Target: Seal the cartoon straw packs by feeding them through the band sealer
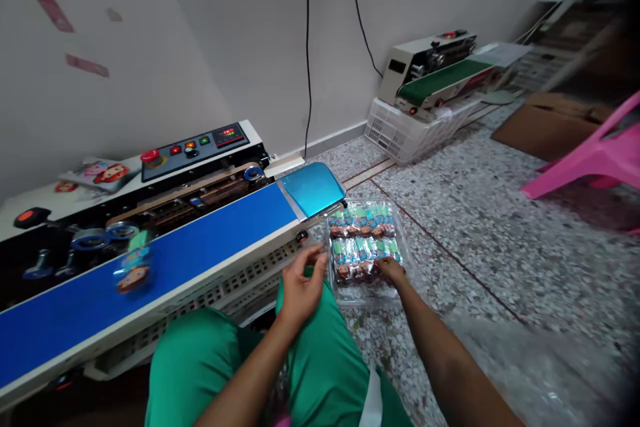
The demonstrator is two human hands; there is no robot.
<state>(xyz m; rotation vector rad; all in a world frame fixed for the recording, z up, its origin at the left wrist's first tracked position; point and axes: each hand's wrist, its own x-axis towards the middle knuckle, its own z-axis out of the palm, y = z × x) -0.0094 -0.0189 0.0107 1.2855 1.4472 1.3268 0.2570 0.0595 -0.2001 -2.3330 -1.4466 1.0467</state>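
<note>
A clear plastic tray on the floor holds two rows of small wrapped figures with green tops, blue middles and brown-and-beige ends. My right hand reaches into the lower row, its fingers closed at the right-end figure; the fingertips are partly hidden. Beside the tray's left edge, my left hand hovers over my knee. Its fingers are loosely curled, with a gap to the thumb and nothing visible between them. One more wrapped figure, slightly blurred, is on the blue conveyor belt of a sealing machine.
The sealing machine's control panel has lit buttons and a red display. A shiny blue plate extends from the belt's end. Farther back, a green-belt machine stands on a white crate. A pink stool is at right.
</note>
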